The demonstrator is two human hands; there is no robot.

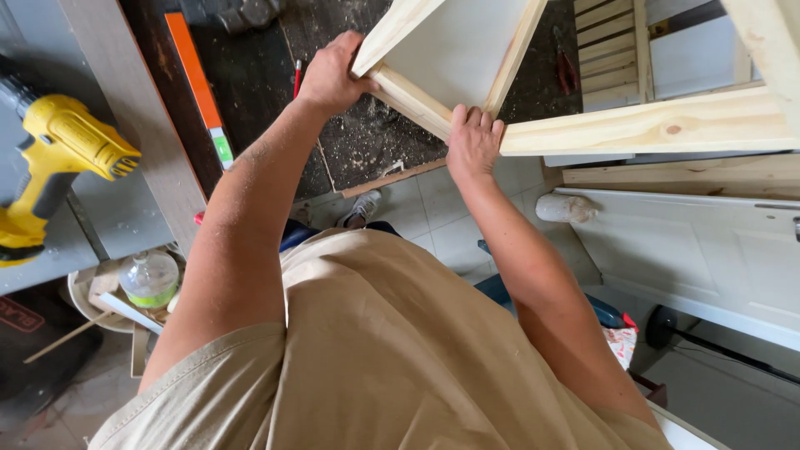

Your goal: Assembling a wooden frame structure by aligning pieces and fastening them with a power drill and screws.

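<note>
My left hand (332,75) grips the near left corner of a pale wooden frame (417,102) with a white panel (454,50) set inside it. My right hand (472,142) presses flat on the frame's lower rail, at the joint where a long pine board (650,127) runs off to the right. Both arms reach forward from my tan shirt. The frame hangs above a dark, sawdust-covered surface (367,142).
A yellow power drill (58,154) lies on a grey bench at left. An orange level (196,79) rests on dark boards. A clear bottle (148,279) sits in a bucket below. A white door panel (692,250) and slatted wood (612,50) lie at right.
</note>
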